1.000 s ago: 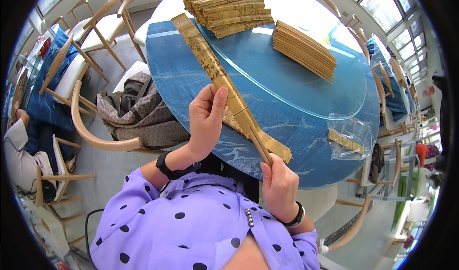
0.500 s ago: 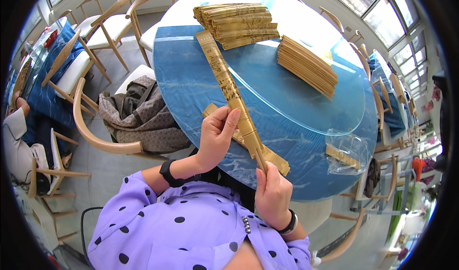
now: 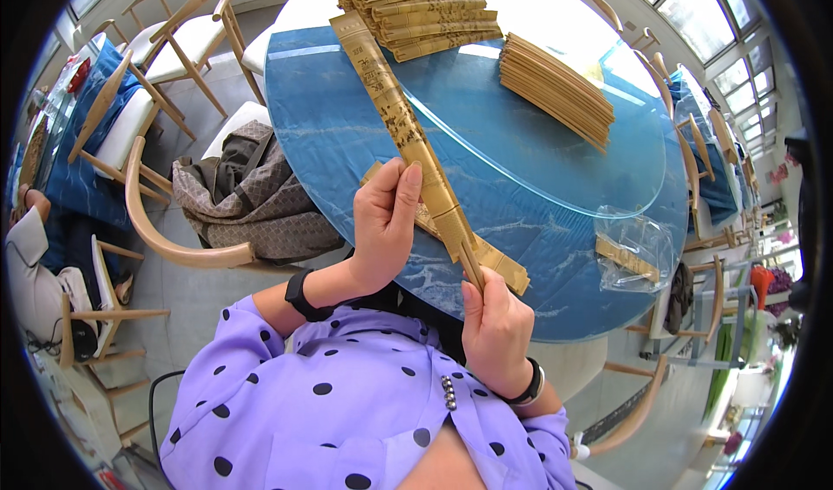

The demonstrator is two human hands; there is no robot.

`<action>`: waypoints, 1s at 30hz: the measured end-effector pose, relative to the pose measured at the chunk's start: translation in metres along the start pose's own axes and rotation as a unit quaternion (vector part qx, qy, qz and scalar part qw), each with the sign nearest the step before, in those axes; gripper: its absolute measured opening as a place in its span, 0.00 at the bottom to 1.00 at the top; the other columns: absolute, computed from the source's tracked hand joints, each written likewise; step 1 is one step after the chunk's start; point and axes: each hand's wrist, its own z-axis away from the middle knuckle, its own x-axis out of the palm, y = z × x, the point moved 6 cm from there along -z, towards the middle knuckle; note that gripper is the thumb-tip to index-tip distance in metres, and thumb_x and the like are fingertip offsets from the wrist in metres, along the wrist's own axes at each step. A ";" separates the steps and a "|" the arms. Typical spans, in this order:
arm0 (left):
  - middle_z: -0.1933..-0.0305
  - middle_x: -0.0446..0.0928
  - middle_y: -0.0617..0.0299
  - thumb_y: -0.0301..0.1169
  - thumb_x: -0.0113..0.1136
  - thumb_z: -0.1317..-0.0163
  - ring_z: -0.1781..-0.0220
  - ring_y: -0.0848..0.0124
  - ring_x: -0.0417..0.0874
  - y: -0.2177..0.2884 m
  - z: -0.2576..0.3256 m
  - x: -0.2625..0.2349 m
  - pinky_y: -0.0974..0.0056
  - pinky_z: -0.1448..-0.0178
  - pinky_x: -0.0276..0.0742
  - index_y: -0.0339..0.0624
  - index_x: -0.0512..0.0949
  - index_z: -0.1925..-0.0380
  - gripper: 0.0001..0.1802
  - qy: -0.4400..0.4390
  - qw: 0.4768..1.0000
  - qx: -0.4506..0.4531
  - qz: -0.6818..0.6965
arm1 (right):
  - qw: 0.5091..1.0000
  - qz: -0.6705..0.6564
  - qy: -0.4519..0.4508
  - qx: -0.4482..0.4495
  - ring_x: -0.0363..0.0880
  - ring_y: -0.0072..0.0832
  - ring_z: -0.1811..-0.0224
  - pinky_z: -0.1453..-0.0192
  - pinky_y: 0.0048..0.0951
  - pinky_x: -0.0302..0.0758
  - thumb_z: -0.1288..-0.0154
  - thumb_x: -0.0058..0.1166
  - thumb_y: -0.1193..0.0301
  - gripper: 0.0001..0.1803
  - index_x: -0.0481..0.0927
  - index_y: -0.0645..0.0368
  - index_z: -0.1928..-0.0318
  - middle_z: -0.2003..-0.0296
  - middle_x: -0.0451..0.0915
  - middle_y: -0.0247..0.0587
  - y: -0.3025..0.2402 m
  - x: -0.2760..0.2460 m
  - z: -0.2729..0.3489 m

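Observation:
My left hand grips a long folded gold paper fan leaf near its middle, thumb on top. Dark printed figures run along the leaf, which slants from the upper left towards me. Thin brown fan sticks stand out at its lower end, pinched by my right hand. How far the sticks reach into the paper is hidden. Under the held leaf, another gold folded strip lies on the blue table near its front edge, partly covered by my left hand.
On the round blue table with its glass turntable lie a pile of gold folded leaves and a row of brown fan sticks. A clear plastic bag sits at right. A patterned bag rests on a chair at left; a person sits beyond.
The view has shifted, so the table sits slightly higher in the picture. My left hand still grips the leaf and my right the sticks; their hold looks much the same.

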 end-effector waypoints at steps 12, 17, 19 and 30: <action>0.74 0.66 0.76 0.50 0.42 0.16 0.76 0.89 0.61 0.010 -0.014 0.006 0.77 0.75 0.53 0.44 0.78 0.60 0.24 -0.055 0.995 -0.072 0.038 | 1.000 -0.001 -0.002 0.004 0.81 0.43 0.75 0.71 0.39 0.76 0.24 0.57 0.69 0.09 0.78 0.62 0.52 0.70 0.82 0.45 0.001 0.003 0.001; 0.75 0.71 0.71 0.52 0.38 0.16 0.76 0.86 0.66 0.007 -0.010 0.009 0.75 0.74 0.61 0.43 0.77 0.63 0.27 -0.022 0.994 -0.098 0.048 | 1.000 0.007 -0.005 0.005 0.82 0.43 0.74 0.70 0.38 0.76 0.24 0.58 0.69 0.09 0.78 0.62 0.52 0.70 0.82 0.45 0.000 0.004 0.001; 0.75 0.73 0.69 0.51 0.38 0.16 0.76 0.84 0.69 0.005 -0.009 0.010 0.75 0.73 0.64 0.42 0.77 0.63 0.28 -0.021 0.994 -0.098 0.033 | 1.000 0.011 -0.003 0.006 0.82 0.43 0.74 0.70 0.38 0.77 0.25 0.58 0.70 0.09 0.77 0.62 0.52 0.70 0.82 0.45 0.000 0.004 0.002; 0.75 0.71 0.69 0.50 0.37 0.15 0.73 0.82 0.68 0.004 -0.001 0.015 0.72 0.68 0.65 0.41 0.77 0.64 0.28 -0.036 0.993 -0.109 0.000 | 1.000 -0.007 0.012 0.008 0.81 0.48 0.75 0.71 0.43 0.74 0.24 0.56 0.71 0.10 0.78 0.64 0.50 0.75 0.79 0.48 0.001 0.007 0.005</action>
